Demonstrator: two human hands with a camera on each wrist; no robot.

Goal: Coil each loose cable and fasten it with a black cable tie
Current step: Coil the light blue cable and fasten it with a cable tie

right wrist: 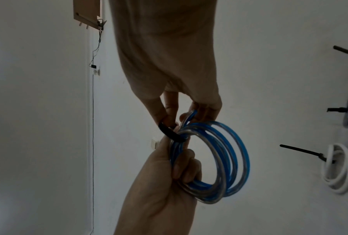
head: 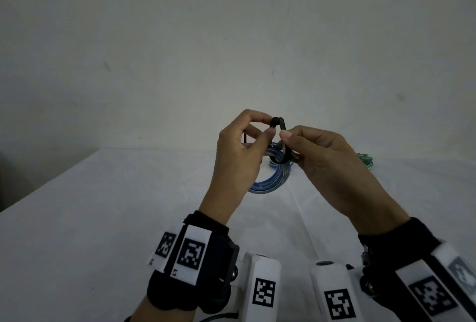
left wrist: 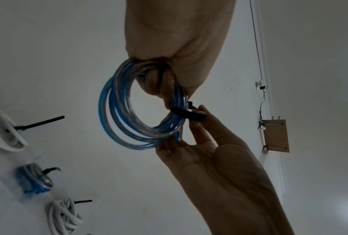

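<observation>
A coil of blue and clear cable is held up above the table between both hands. My left hand has its lower fingers curled through the coil, while thumb and forefinger pinch the top of a black cable tie. The tie runs as a loose loop round the coil's strands. My right hand pinches the tie's strap just beside the coil. Fingers hide the tie's head and its free end.
A white cloth covers the table, with a plain wall behind. Two white coils and a small blue one, each with a black tie, lie on the cloth. A green coil lies behind my right hand.
</observation>
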